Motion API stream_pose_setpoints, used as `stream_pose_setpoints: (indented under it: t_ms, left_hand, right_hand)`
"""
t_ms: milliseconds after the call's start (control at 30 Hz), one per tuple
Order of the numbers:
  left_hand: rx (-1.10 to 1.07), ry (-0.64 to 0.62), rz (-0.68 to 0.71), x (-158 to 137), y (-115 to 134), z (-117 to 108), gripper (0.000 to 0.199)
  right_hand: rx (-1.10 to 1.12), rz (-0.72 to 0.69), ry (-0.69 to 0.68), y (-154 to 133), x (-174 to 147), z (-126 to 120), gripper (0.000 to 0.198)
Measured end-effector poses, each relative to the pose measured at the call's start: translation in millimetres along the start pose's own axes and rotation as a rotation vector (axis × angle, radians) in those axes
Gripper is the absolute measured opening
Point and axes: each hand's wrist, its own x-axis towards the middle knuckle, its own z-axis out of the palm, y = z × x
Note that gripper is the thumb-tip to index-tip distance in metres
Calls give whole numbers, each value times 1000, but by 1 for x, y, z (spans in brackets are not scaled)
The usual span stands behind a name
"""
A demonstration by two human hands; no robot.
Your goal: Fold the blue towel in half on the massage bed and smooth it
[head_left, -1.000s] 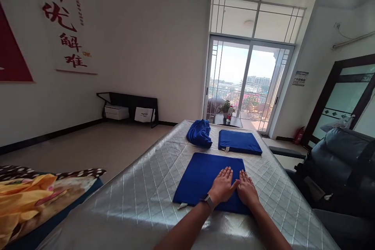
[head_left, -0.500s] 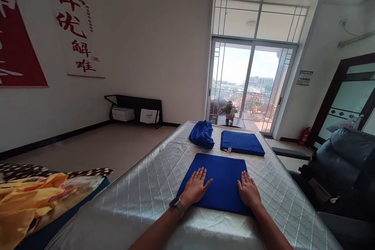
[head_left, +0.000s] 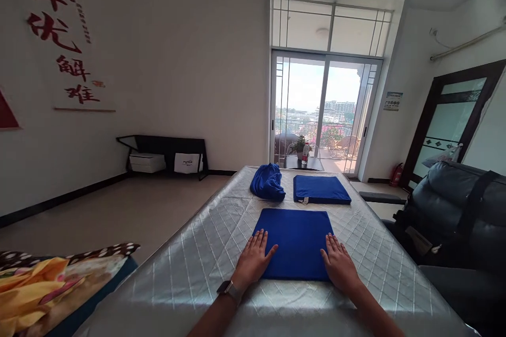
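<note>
A flat, neatly folded blue cloth [head_left: 296, 242] lies in front of me on the silver quilted table cover [head_left: 197, 253]. My left hand [head_left: 253, 260] rests flat along its left edge, thumb out over the fabric and a watch on the wrist. At the opposite edge, my right hand [head_left: 338, 260] lies flat too, fingers pointing away from me. Neither hand grips anything. Beyond the cloth sits a stack of folded blue cloths [head_left: 322, 189] with a small white tag at its near edge. Left of that stack is a crumpled blue cloth [head_left: 268, 182].
A dark leather armchair [head_left: 466, 210] with a bag on it stands close on the right. Patterned bedding [head_left: 71, 284] is at the lower left. Past the table's far end are a small table [head_left: 312, 163] with a bottle and plant, and a sliding glass door [head_left: 300, 95].
The view has turned a little to the right. My left hand has slid to the cloth's left edge, and the cloth now lies squarer to me. My right hand stays at the right edge.
</note>
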Motion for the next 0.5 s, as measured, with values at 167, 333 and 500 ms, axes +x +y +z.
stream_pose_setpoints:
  t_ms: [167,333,500]
  left_hand:
    - [-11,-76,-37,1,1,-12,81]
    - [-98,-35,42,4,50,-22,73]
    - [-267,-37,415,4,148,-11,64]
  right_hand:
    - [61,1,-41,5,-20,12,72]
    - [75,19,-31,3,-19,12,71]
    - [25,-27,-40,5,-21,10,65]
